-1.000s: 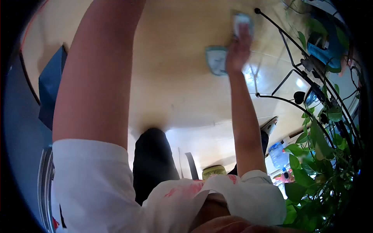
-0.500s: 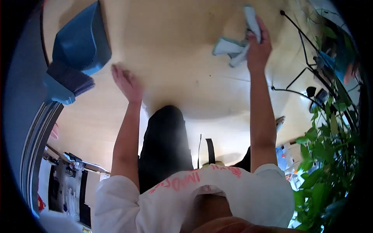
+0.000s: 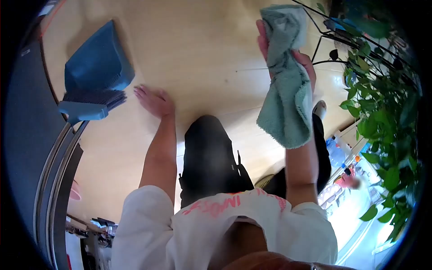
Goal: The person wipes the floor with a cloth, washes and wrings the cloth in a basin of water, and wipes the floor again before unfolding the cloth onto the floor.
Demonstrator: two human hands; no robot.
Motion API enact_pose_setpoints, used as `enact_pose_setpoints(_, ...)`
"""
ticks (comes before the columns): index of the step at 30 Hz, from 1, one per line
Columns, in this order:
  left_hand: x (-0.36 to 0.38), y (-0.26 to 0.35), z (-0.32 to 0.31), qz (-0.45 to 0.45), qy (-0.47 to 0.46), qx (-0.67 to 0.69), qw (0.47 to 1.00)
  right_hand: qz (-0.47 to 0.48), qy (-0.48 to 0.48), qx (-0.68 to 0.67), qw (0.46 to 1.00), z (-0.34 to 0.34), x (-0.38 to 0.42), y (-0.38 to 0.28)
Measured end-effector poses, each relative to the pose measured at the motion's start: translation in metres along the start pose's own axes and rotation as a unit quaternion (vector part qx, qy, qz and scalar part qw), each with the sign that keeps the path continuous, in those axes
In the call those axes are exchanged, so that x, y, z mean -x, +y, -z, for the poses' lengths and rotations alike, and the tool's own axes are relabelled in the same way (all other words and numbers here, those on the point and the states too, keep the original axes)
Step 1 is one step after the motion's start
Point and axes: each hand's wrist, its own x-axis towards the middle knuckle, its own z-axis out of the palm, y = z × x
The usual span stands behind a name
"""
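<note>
My left hand (image 3: 155, 102) rests on the pale wooden floor with its fingers stretched out, holding nothing. Near its fingertips are a blue dustpan (image 3: 96, 63) and a blue broom head (image 3: 87, 109) with dark bristles. A fluffy green cleaning cloth (image 3: 285, 101) is in my right hand (image 3: 307, 65), raised off the floor. The cloth drapes over the palm and hangs down over the wrist, its upper end paler. Fingers show on one side of it and the thumb side on the other; the palm is hidden.
Thin black metal legs of a stand (image 3: 318, 45) and a leafy green plant (image 3: 382, 130) border the right side. At the left is a dark cabinet or appliance (image 3: 29, 112) with metal trim. My knee (image 3: 207, 135) is between my arms.
My right hand has lifted and turned, and the cloth, bunched up before, now hangs spread out over it. The left hand has settled on the floor. The view has shifted slightly.
</note>
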Motion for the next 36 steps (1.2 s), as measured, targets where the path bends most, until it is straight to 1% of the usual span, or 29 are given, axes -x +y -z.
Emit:
enact_pose_setpoints(1,0.002,0.001,0.002,0.003,0.004,-0.004,1.0,-0.025,-0.005,0.079,0.997,-0.009,0.006,-0.004)
enact_pose_setpoints(3,0.003,0.002,0.004,0.013,-0.001,0.007,1.0,-0.08,-0.01,0.232,0.969,-0.025,0.022,-0.017)
enact_pose_setpoints(4,0.003,0.002,0.005,0.018,-0.005,0.01,1.0,-0.107,0.028,0.297,0.948,-0.036,0.031,-0.024)
enact_pose_setpoints(5,0.004,0.0,0.004,0.013,-0.005,0.003,1.0,-0.141,-0.06,0.273,0.95,-0.028,0.037,-0.038)
enact_pose_setpoints(7,0.008,-0.006,-0.001,-0.006,-0.009,-0.016,1.0,-0.19,-0.003,0.391,0.901,-0.027,0.052,-0.074)
enact_pose_setpoints(9,0.008,0.0,-0.003,0.0,-0.001,-0.03,1.0,-0.194,0.008,0.436,0.879,0.018,0.073,-0.127)
enact_pose_setpoints(11,0.007,0.001,-0.001,-0.015,0.013,-0.049,0.999,-0.166,0.068,0.474,0.862,0.025,0.112,-0.142)
enact_pose_setpoints(13,0.015,0.005,-0.002,-0.039,0.028,-0.066,0.997,-0.158,0.08,0.525,0.832,0.079,0.151,-0.172)
enact_pose_setpoints(15,0.019,0.0,-0.009,-0.046,0.033,-0.093,0.994,-0.092,0.135,0.519,0.839,0.161,0.193,-0.189)
enact_pose_setpoints(16,0.019,-0.005,-0.012,-0.053,0.035,-0.107,0.992,-0.019,0.215,0.533,0.818,0.206,0.217,-0.186)
enact_pose_setpoints(17,0.019,-0.005,-0.015,-0.043,0.037,-0.107,0.993,0.028,0.271,0.502,0.821,0.245,0.239,-0.179)
enact_pose_setpoints(18,0.019,-0.002,-0.017,-0.031,0.039,-0.106,0.993,0.123,0.305,0.501,0.801,0.299,0.266,-0.17)
enact_pose_setpoints(19,0.02,-0.001,-0.019,-0.013,0.044,-0.105,0.993,0.187,0.349,0.482,0.781,0.34,0.283,-0.152)
enact_pose_setpoints(20,0.02,0.005,-0.015,-0.035,0.051,-0.104,0.993,0.226,0.39,0.461,0.765,0.382,0.298,-0.143)
enact_pose_setpoints(21,0.02,0.006,-0.02,-0.047,0.059,-0.104,0.992,0.26,0.418,0.463,0.737,0.437,0.311,-0.127)
enact_pose_setpoints(22,0.021,0.0,-0.023,-0.058,0.065,-0.109,0.99,0.258,0.452,0.504,0.69,0.467,0.314,-0.103)
enact_pose_setpoints(23,0.023,-0.005,-0.023,-0.07,0.067,-0.113,0.989,0.281,0.476,0.507,0.661,0.5,0.315,-0.077)
enact_pose_setpoints(24,0.022,-0.004,-0.022,-0.052,0.053,-0.114,0.991,0.27,0.49,0.614,0.557,0.513,0.308,-0.05)
enact_pose_setpoints(25,0.02,-0.006,-0.024,-0.059,0.049,-0.109,0.991,0.264,0.47,0.681,0.496,0.542,0.311,-0.034)
enact_pose_setpoints(27,0.02,-0.011,-0.022,-0.065,0.042,-0.102,0.992,0.299,0.498,0.682,0.443,0.518,0.283,-0.012)
enact_pose_setpoints(29,0.019,-0.011,-0.022,-0.052,0.042,-0.093,0.993,0.303,0.552,0.627,0.459,0.513,0.267,-0.005)
enact_pose_setpoints(30,0.018,-0.012,-0.022,-0.056,0.046,-0.09,0.993,0.31,0.555,0.614,0.469,0.508,0.263,-0.004)
enact_pose_setpoints(31,0.017,-0.013,-0.025,-0.062,0.048,-0.085,0.993,0.311,0.548,0.631,0.453,0.514,0.264,-0.005)
enact_pose_setpoints(33,0.019,-0.016,-0.027,-0.052,0.035,-0.09,0.994,0.314,0.559,0.623,0.448,0.512,0.256,-0.004)
enact_pose_setpoints(34,0.019,-0.013,-0.026,-0.046,0.032,-0.095,0.994,0.329,0.546,0.631,0.442,0.51,0.249,-0.005)
enact_pose_setpoints(36,0.015,-0.014,-0.027,-0.065,0.028,-0.093,0.993,0.355,0.477,0.644,0.481,0.493,0.225,0.005)
